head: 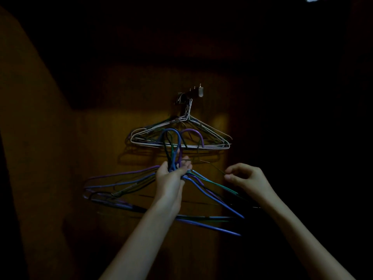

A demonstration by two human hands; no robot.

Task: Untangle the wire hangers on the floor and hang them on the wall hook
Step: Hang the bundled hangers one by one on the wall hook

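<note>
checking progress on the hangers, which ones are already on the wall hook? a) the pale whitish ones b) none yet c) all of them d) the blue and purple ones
a: a cluster of pale whitish hangers hangs from the wall hook, while the blue, purple and green bundle is gripped at its necks by the left hand, its hook tops below the wall hook.

- The wall hook [196, 93] sits on the wall [101, 138], above everything else.
- A group of hangers [212, 136] hangs from the hook, against the wall.
- Below this group, the left hand [171, 176] holds a second bundle of hangers [201, 187] by the necks; their hooks rise in front of the hanging group.
- The right hand [247, 176] is to the right of the left hand, pinching a thin wire [214, 167] of the bundle.
</note>
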